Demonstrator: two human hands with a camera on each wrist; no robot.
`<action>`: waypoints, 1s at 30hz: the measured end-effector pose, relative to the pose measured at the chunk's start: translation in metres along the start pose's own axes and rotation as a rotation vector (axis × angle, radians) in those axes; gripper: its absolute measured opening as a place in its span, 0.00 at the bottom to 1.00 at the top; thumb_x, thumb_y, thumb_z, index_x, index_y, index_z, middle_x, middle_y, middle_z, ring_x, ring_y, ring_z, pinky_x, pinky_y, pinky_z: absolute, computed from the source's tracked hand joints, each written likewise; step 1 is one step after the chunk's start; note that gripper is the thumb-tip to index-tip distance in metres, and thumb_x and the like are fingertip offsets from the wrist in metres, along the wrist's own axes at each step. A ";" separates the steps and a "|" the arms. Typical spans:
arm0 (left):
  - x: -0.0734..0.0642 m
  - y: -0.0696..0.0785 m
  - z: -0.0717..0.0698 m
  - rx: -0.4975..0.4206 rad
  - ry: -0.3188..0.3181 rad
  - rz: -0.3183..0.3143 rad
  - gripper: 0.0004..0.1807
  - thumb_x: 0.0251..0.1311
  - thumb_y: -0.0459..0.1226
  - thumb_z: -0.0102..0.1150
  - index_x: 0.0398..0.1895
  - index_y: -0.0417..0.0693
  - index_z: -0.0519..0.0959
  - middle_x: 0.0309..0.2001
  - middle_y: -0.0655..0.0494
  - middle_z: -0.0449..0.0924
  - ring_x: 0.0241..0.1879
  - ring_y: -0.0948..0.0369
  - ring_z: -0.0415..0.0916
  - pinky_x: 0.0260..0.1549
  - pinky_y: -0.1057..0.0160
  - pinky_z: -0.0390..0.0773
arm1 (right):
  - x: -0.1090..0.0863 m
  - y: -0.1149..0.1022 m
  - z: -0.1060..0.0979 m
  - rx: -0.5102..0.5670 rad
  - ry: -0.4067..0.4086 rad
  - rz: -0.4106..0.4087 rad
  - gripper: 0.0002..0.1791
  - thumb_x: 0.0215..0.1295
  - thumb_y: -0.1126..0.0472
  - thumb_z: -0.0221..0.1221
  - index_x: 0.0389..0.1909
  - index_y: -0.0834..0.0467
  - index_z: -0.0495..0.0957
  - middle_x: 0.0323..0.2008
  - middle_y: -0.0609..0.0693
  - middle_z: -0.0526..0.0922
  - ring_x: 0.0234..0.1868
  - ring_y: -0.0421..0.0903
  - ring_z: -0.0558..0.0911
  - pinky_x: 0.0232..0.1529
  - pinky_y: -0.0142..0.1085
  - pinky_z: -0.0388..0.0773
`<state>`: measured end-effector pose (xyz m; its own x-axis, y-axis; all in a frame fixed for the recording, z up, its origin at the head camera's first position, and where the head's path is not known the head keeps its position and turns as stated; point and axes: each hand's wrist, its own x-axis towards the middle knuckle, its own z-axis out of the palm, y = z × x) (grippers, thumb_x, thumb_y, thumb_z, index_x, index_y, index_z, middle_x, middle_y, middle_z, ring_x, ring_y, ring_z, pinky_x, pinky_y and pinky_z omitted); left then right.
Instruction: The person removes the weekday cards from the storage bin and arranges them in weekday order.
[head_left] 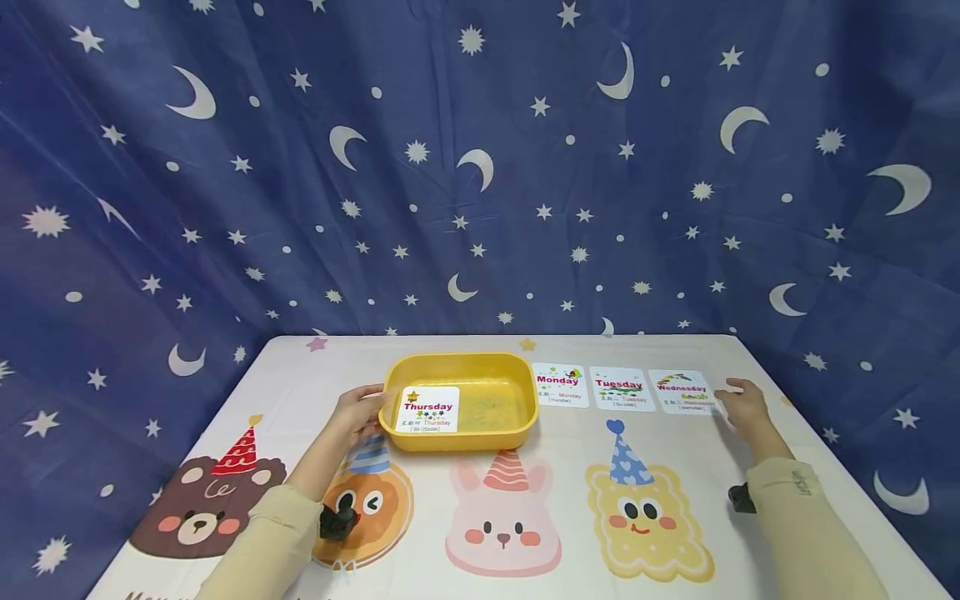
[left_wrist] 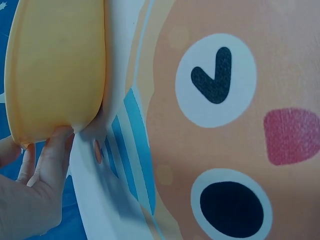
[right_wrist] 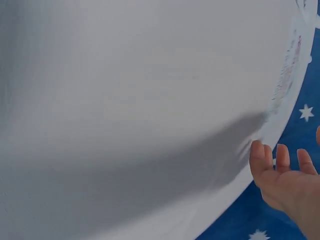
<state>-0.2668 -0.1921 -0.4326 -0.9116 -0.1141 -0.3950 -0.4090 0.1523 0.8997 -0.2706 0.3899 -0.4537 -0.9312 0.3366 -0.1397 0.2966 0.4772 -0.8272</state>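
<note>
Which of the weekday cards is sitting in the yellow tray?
The Thursday card: it alone lies inside the yellow tray. The Monday card, Tuesday card and Wednesday card sit in a row outside it, on the table.

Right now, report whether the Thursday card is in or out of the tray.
In: the Thursday card lies in the left part of the yellow tray, within its rim.
</note>
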 end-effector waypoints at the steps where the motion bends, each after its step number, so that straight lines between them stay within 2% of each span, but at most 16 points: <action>1: 0.000 0.000 0.000 0.001 -0.001 0.001 0.23 0.70 0.35 0.45 0.66 0.39 0.63 0.56 0.34 0.72 0.33 0.63 0.80 0.30 0.66 0.84 | -0.001 -0.002 0.001 -0.016 0.030 -0.007 0.31 0.66 0.63 0.44 0.65 0.76 0.51 0.57 0.78 0.61 0.45 0.58 0.72 0.37 0.38 0.76; 4: -0.001 0.000 0.001 -0.001 0.000 0.001 0.23 0.70 0.34 0.44 0.67 0.39 0.62 0.58 0.33 0.70 0.37 0.60 0.80 0.31 0.65 0.84 | -0.003 -0.010 0.003 -0.085 0.090 -0.045 0.28 0.65 0.63 0.46 0.62 0.75 0.59 0.53 0.78 0.67 0.38 0.53 0.74 0.29 0.28 0.69; 7: -0.001 0.000 0.002 0.005 0.006 -0.007 0.23 0.70 0.35 0.44 0.67 0.40 0.62 0.60 0.34 0.69 0.41 0.58 0.80 0.32 0.66 0.84 | -0.005 -0.019 0.006 -0.149 0.104 -0.089 0.26 0.65 0.62 0.47 0.59 0.75 0.63 0.51 0.77 0.70 0.39 0.56 0.76 0.28 0.26 0.66; 10: 0.000 0.001 0.002 0.011 0.010 -0.012 0.23 0.70 0.36 0.44 0.67 0.41 0.62 0.60 0.34 0.68 0.42 0.57 0.80 0.32 0.66 0.84 | -0.006 -0.029 0.014 -0.135 0.083 -0.098 0.25 0.67 0.61 0.46 0.59 0.74 0.63 0.50 0.76 0.71 0.40 0.57 0.77 0.26 0.25 0.69; 13: 0.000 0.001 0.002 0.007 0.017 -0.011 0.23 0.70 0.35 0.45 0.67 0.41 0.63 0.60 0.35 0.69 0.40 0.58 0.80 0.31 0.67 0.83 | -0.006 -0.041 0.025 -0.104 0.065 -0.097 0.24 0.69 0.60 0.46 0.59 0.73 0.65 0.45 0.72 0.74 0.35 0.50 0.77 0.24 0.24 0.71; 15: 0.000 0.000 0.001 0.003 0.013 -0.005 0.23 0.70 0.35 0.45 0.67 0.40 0.62 0.59 0.34 0.69 0.39 0.59 0.80 0.30 0.67 0.83 | -0.007 -0.051 0.034 -0.086 0.050 -0.127 0.23 0.69 0.60 0.47 0.57 0.73 0.66 0.43 0.71 0.75 0.32 0.45 0.77 0.24 0.24 0.72; 18: 0.000 0.000 0.001 -0.003 0.013 -0.007 0.23 0.69 0.35 0.45 0.66 0.39 0.63 0.57 0.35 0.71 0.36 0.61 0.80 0.29 0.67 0.83 | -0.009 -0.068 0.048 -0.097 0.007 -0.205 0.21 0.70 0.60 0.47 0.55 0.74 0.68 0.42 0.71 0.77 0.32 0.44 0.78 0.26 0.26 0.75; 20: 0.000 0.000 0.000 -0.003 0.013 -0.008 0.23 0.69 0.34 0.46 0.66 0.39 0.63 0.56 0.35 0.71 0.34 0.61 0.80 0.28 0.67 0.83 | -0.011 -0.081 0.056 -0.102 -0.038 -0.253 0.21 0.71 0.60 0.47 0.54 0.73 0.68 0.45 0.71 0.77 0.35 0.49 0.79 0.30 0.28 0.77; 24: 0.000 0.002 0.001 -0.008 0.010 -0.012 0.23 0.69 0.34 0.46 0.66 0.40 0.63 0.56 0.35 0.71 0.34 0.61 0.80 0.28 0.67 0.83 | -0.017 -0.107 0.072 -0.102 -0.128 -0.283 0.21 0.72 0.59 0.46 0.56 0.71 0.68 0.49 0.69 0.75 0.45 0.57 0.78 0.41 0.36 0.79; 27: -0.001 0.003 0.001 -0.009 0.003 -0.018 0.24 0.69 0.34 0.46 0.67 0.40 0.63 0.58 0.35 0.70 0.35 0.61 0.80 0.28 0.67 0.83 | -0.022 -0.125 0.083 -0.090 -0.182 -0.306 0.20 0.72 0.59 0.46 0.55 0.71 0.68 0.48 0.69 0.75 0.47 0.59 0.77 0.48 0.45 0.79; 30: -0.002 0.003 0.001 -0.009 0.000 -0.019 0.24 0.69 0.34 0.46 0.67 0.40 0.62 0.59 0.34 0.69 0.35 0.61 0.79 0.28 0.68 0.83 | -0.026 -0.140 0.094 -0.083 -0.228 -0.333 0.20 0.72 0.59 0.47 0.55 0.71 0.69 0.49 0.69 0.75 0.46 0.58 0.77 0.52 0.50 0.78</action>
<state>-0.2667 -0.1909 -0.4293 -0.9037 -0.1171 -0.4118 -0.4256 0.1410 0.8939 -0.3081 0.2375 -0.3852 -0.9995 -0.0316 0.0036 -0.0217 0.5965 -0.8023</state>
